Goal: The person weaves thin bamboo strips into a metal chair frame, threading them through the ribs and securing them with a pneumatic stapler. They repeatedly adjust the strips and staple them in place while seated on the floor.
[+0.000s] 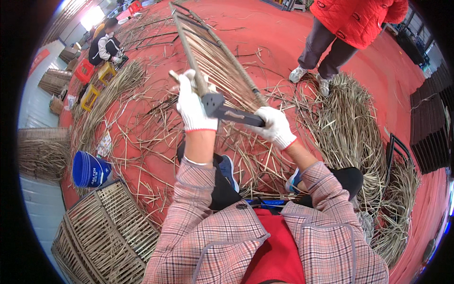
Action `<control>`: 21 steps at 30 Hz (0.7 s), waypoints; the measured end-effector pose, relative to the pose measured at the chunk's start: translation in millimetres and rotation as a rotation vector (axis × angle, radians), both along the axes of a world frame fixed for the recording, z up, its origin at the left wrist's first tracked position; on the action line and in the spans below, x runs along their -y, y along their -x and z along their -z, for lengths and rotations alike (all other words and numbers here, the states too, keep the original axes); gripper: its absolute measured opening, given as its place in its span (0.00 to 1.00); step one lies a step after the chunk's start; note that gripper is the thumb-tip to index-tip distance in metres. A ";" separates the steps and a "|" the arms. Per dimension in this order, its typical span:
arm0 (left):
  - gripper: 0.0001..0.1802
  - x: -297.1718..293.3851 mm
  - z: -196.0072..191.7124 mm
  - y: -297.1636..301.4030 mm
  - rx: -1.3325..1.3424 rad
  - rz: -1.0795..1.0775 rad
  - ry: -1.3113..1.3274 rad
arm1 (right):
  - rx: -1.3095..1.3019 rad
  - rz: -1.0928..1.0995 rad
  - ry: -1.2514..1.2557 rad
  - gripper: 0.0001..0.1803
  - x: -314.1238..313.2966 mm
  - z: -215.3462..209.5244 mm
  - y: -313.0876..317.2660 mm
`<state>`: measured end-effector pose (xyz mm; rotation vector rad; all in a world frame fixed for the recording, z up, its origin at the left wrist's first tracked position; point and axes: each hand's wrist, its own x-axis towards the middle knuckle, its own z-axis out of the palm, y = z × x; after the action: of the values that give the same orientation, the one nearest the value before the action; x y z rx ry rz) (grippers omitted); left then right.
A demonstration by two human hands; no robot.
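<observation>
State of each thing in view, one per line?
slatted frame: near end held up
left hand: gloved, closed on slatted frame
right hand: gloved, closed on slatted frame
blue bucket: uncovered
straw at right: loose, heaped
red-jacketed person: standing

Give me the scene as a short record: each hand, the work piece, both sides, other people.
Left hand: white-gloved, around the left rail
Right hand: white-gloved, gripping the right end of the black bar
Work piece: long frame strung with strips, black bar at its near end
Left side: blue bucket, slatted panel, yellow stools
Right side: bundled strips, dark stack
People: one standing in a red jacket, one low at far left
</observation>
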<state>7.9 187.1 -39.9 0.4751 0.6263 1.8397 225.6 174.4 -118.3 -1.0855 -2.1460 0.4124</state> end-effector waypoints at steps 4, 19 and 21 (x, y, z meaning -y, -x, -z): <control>0.16 -37.1 -26.6 -7.0 -0.067 0.152 -0.126 | -0.247 0.070 0.348 0.17 12.2 -1.1 28.4; 0.17 29.9 116.3 45.3 -1.127 -0.260 0.138 | -1.177 0.237 0.546 0.13 -6.3 -32.0 82.4; 0.12 31.6 117.1 53.3 -1.326 -0.507 -0.054 | -1.277 0.191 0.526 0.12 -0.2 -35.9 79.8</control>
<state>-45.4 155.4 -157.0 1.7355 1.6788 1.8035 145.8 174.5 -82.4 -0.8659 -0.8052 1.2143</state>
